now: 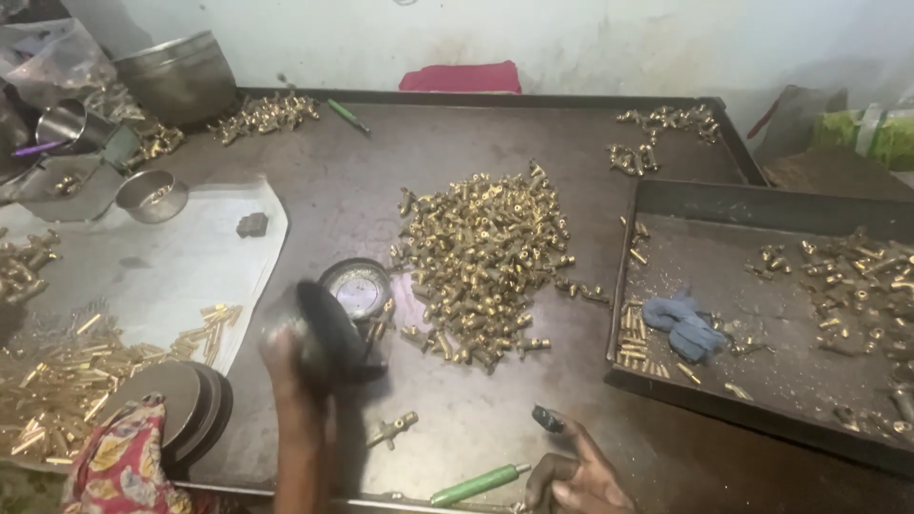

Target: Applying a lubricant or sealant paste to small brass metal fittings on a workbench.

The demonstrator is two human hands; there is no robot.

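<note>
Your left hand (290,366) is raised over the near-left part of the table (457,428), and it is blurred. It seems to be wrapped around a dark, round container (324,333), with the fingers closed on its body, though the blur hides exactly how they sit. Just beyond it, at about one o'clock from that hand, a round metal tin (360,290) stands with its open mouth facing up.

Your right hand (576,471) rests at the near edge of the table, at about five o'clock from the tin. Its fingers are curled, and a small dark piece (547,419) shows at the tip of the raised finger; whether it is pinched or only touched cannot be told.

The big heap of brass fittings (486,266) lies at twelve o'clock from your right hand and at two o'clock from your left, just beside the tin on its right. The left hand is the nearer one to tin and heap. One single brass fitting (392,430) lies apart between your hands, its long axis running from eight to two o'clock. A green-handled tool (476,485) lies near your right hand at nine o'clock, its long axis close to left-right.

At three o'clock a dark tray (666,381) holds a blue cloth (684,324) and more scattered brass.
</note>
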